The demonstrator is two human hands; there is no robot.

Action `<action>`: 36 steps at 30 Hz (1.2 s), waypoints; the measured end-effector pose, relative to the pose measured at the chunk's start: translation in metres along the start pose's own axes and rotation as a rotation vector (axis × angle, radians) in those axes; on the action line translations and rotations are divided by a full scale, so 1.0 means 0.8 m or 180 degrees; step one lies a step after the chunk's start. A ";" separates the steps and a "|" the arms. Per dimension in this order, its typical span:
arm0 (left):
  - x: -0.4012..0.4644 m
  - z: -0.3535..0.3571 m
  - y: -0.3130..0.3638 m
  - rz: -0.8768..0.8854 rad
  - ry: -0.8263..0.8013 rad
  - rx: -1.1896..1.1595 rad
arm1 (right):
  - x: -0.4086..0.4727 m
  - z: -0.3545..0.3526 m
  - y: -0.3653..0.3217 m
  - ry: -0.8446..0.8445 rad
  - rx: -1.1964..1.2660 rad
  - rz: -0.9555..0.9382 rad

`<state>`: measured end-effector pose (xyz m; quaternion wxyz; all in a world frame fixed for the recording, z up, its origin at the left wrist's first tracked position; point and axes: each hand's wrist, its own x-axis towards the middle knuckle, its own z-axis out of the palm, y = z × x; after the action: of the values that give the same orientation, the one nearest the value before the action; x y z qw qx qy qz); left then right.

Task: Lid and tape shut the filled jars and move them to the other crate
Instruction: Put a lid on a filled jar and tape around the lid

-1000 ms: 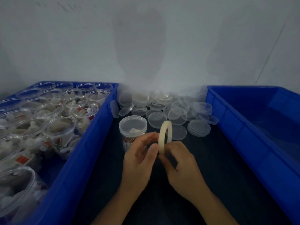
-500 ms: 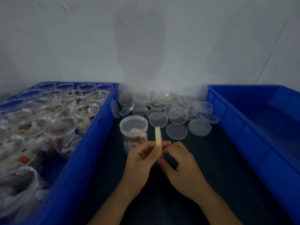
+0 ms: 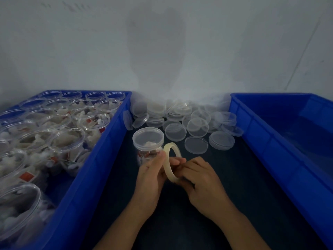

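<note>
Both forearms come in from the near edge and meet in the middle of the scene. The left hand (image 3: 151, 179) is raised with the palm turned to the right; its thumb and fingers are curled and pinch the left side of the tape roll (image 3: 171, 162). The right hand (image 3: 200, 181) lies just beside it, back upward, with the fingers (image 3: 177, 161) bent around the right side of the roll. The two hands almost touch.
</note>
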<state>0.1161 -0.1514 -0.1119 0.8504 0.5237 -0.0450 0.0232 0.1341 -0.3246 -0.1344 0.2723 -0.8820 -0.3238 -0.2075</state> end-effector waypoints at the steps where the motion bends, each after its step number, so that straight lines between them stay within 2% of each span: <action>1: 0.000 -0.001 -0.001 0.0053 -0.0013 0.0095 | 0.000 0.000 0.001 0.0028 -0.0017 0.0036; 5: -0.004 -0.003 -0.004 0.0701 0.0204 0.1060 | -0.003 -0.004 0.007 0.0175 -0.0093 0.0104; 9: -0.005 -0.007 -0.004 0.1166 0.0632 0.1430 | -0.002 -0.007 0.010 0.0233 -0.0211 0.0055; 17: -0.009 -0.011 -0.012 0.2340 0.0471 0.2586 | -0.004 -0.009 0.015 0.0372 -0.0203 0.0082; 24: -0.010 -0.015 -0.005 0.2162 0.0496 0.2406 | -0.005 -0.010 0.018 0.0432 -0.0160 0.0060; 36: -0.008 -0.014 -0.009 0.1866 0.0433 0.2783 | -0.004 -0.018 0.024 0.0384 -0.0146 0.0056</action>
<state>0.1111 -0.1445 -0.1236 0.5115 0.7921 -0.1204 0.3105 0.1424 -0.3474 -0.1317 0.2728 -0.8767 -0.2942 -0.2652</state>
